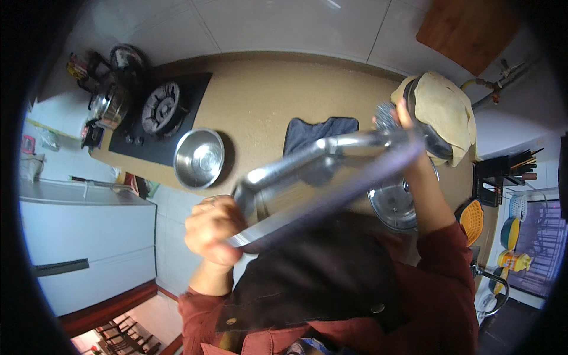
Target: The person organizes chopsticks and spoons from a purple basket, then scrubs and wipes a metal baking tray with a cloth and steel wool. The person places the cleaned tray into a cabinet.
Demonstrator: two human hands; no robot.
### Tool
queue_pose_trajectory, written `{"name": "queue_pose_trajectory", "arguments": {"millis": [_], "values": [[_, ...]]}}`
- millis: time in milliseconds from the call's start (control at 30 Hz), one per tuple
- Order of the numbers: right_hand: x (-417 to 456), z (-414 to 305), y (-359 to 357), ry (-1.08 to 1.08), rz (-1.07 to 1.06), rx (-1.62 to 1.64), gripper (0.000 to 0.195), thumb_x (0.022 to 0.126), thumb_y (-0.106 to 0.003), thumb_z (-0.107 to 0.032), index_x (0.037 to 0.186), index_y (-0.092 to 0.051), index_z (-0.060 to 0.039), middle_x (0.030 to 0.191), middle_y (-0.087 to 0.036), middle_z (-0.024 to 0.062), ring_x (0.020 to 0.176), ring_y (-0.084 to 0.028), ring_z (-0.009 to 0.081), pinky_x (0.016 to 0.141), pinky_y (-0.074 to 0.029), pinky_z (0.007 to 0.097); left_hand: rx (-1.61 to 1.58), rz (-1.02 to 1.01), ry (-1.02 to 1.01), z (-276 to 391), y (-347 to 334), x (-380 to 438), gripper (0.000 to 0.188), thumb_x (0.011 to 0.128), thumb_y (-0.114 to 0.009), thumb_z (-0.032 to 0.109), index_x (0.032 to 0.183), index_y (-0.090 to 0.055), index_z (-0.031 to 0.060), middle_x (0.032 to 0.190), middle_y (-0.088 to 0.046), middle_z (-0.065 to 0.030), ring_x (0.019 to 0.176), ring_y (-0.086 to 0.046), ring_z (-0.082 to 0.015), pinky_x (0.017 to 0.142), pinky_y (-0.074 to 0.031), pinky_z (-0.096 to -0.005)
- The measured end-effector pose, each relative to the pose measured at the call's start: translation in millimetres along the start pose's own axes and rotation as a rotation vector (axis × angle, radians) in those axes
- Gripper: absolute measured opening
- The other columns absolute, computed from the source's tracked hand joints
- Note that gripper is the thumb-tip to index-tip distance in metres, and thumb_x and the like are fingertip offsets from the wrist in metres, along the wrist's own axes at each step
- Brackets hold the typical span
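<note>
My left hand [215, 230] grips the left end of a long, motion-blurred metal object [288, 164] with a bent tubular bar and a flat, shiny edge. It slants across the view in front of my dark apron. At its right end, my right hand [406, 126] holds a silvery mesh scrubber [387, 116] between thumb and fingers. The object overlaps this hand, so whether the hand grips it as well is unclear. A dark folded cloth [310, 131] lies on the counter behind the object. Partly behind my right forearm is a glass lid [392, 204].
A steel bowl [199, 159] sits near the counter's front edge, beside a gas hob [162, 108] with pots at its left. At the right are a dark-rimmed item draped in cream sheet-like material [443, 111], a black utensil rack [490, 175], an orange colander [471, 222] and a tap [499, 284].
</note>
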State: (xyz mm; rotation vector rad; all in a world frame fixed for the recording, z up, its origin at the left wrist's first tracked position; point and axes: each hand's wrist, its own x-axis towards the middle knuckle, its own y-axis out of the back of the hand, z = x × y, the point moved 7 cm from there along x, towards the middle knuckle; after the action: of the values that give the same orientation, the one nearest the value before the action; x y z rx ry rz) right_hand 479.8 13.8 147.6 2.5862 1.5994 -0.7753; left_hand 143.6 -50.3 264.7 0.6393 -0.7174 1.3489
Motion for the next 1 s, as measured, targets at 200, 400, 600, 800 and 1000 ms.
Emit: {"name": "queue_pose_trajectory", "arguments": {"millis": [200,400,600,800,1000], "values": [[-80,59,36,-0.478,-0.225,-0.174,0.064,0.073,-0.061,-0.049,0.109,-0.051,0.003,0.087,-0.055,0.0189,0.072,-0.059,0.0288,0.066,-0.053,0.0418,-0.012,-0.707,-0.398,47,-59,5,0.051,0.073,-0.062,0.049,0.052,-0.034,0.0115,0.051,-0.027,0.0036,0.04,-0.031,-0.0098,0.036,-0.019,-0.022],[-89,95,28,-0.504,-0.315,0.027,0.038,0.068,-0.055,-0.021,0.095,-0.052,0.0058,0.071,-0.054,0.0154,0.065,-0.059,0.0253,0.058,-0.051,0.0332,0.271,-0.609,-0.347,25,-24,-3,0.059,0.074,-0.044,0.068,0.062,-0.047,0.0102,0.07,-0.044,-0.0044,0.073,-0.051,-0.0234,0.064,-0.041,-0.0312],[-49,109,25,-0.036,-0.115,-0.079,0.025,0.068,-0.057,-0.007,0.091,-0.054,0.004,0.08,-0.06,0.0138,0.067,-0.06,0.0192,0.061,-0.05,0.0298,0.052,0.317,1.032,-103,63,-153,0.066,0.084,-0.046,0.048,0.132,-0.024,0.0071,0.127,-0.034,-0.0179,0.115,-0.039,-0.0332,0.095,-0.034,-0.0477],[-54,137,-2,0.23,-0.102,-0.041,0.032,0.07,-0.056,-0.001,0.102,-0.051,0.0001,0.092,-0.057,0.0054,0.081,-0.055,0.0127,0.073,-0.044,0.0266,-0.596,0.567,1.491,-148,-20,-206,0.043,0.08,-0.057,0.015,0.118,-0.037,0.0138,0.115,-0.042,-0.0084,0.103,-0.047,-0.0243,0.075,-0.047,-0.042],[-48,176,-15,0.032,-0.19,-0.067,0.032,0.079,-0.063,-0.015,0.105,-0.049,-0.0022,0.087,-0.057,0.0056,0.069,-0.056,0.0134,0.063,-0.045,0.0266,-0.391,0.626,1.301,-171,44,-217,0.024,0.067,-0.05,0.0,0.091,-0.049,0.0022,0.08,-0.051,-0.005,0.073,-0.051,-0.0167,0.064,-0.046,-0.0326]]}}
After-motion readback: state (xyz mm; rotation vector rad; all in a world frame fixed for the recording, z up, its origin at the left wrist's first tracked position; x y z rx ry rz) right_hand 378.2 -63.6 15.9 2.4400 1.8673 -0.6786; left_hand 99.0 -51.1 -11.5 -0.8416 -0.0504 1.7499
